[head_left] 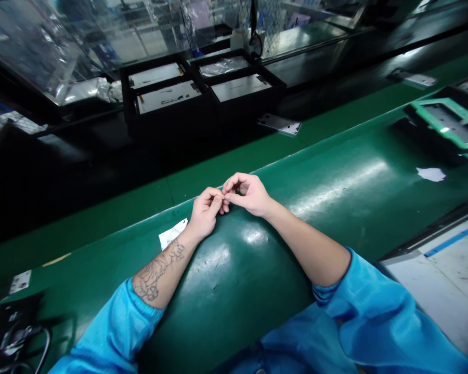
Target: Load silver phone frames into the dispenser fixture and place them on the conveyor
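Note:
My left hand (206, 210) and my right hand (246, 193) meet above the green mat (234, 291), close to its far edge. Fingertips and thumbs of both are pinched together and touch each other. Whatever lies between them, if anything, is too small to make out. Beside my left wrist, partly hidden by it, a small white sheet (170, 232) with dark marks lies on the mat.
Black trays (203, 104) with flat white panels stand beyond the green belt (136, 208). A phone-like metal frame (281, 124) lies on that belt. At right are a green-rimmed fixture (446, 124) and a white scrap (431, 174); cabled equipment (13, 332) sits lower left.

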`<state>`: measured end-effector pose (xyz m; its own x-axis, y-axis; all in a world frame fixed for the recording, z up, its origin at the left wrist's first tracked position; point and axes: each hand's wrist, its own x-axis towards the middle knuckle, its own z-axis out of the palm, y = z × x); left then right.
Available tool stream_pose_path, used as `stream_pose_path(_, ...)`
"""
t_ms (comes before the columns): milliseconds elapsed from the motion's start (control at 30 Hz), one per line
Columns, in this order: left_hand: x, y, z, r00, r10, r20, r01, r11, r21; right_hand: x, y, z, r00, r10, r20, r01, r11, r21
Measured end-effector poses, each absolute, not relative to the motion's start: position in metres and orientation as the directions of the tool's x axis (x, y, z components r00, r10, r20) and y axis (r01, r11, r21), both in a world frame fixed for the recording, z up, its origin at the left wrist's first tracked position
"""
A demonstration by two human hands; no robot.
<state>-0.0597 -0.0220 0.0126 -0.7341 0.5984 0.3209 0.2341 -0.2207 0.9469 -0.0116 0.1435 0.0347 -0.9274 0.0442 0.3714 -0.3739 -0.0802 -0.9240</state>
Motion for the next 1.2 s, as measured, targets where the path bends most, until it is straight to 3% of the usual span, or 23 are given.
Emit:
stream_pose_path(133,-0.060,-0.021,0.012,-0.766,0.563,0.311,0.254,-0.178,0.951,-0.009,0.142,0.037,-0.888,0.071,0.454,-0.445,0.111,-0.888)
stream_pose_path(267,-0.057,-0.020,0.013,-0.804,0.505,0.315,0.304,-0.108,0.947,-0.005,0.139,0.040,-0.808,0.059,0.587,-0.529,0.366,-0.765)
stream_pose_path(367,-0.054,-0.020,0.013,-0.818,0.470,0.331,0.349,-0.050,0.936,-0.004,0.138,0.039,-0.760,0.039,0.649,-0.560,0.468,-0.684)
stream_pose_path(733,-0.053,-0.022,0.014,-0.826,0.421,0.373,0.471,0.153,0.869,-0.004,0.137,0.033,-0.723,0.030,0.690,-0.557,0.565,-0.608)
stream_pose_path(867,-0.053,-0.022,0.015,-0.833,0.421,0.358,0.444,0.122,0.888,-0.003,0.135,0.032,-0.733,0.028,0.680,-0.553,0.557,-0.620)
stream_pose_path(967,-0.052,-0.021,0.015,-0.837,0.427,0.341,0.407,0.069,0.911,-0.004,0.131,0.034,-0.790,0.090,0.607,-0.522,0.420,-0.742)
stream_pose_path(1067,-0.052,-0.019,0.014,-0.844,0.434,0.314,0.360,0.025,0.933,-0.006,0.129,0.041,-0.853,0.249,0.459,-0.475,-0.002,-0.880)
stream_pose_path(1133,-0.052,-0.018,0.013,-0.851,0.433,0.296,0.331,0.004,0.944,-0.007,0.131,0.049,-0.896,0.291,0.334,-0.419,-0.311,-0.853)
stream_pose_path(1200,-0.053,-0.017,0.012,-0.854,0.436,0.284,0.311,-0.010,0.950,-0.006,0.135,0.058,-0.943,0.250,0.220,-0.323,-0.520,-0.791)
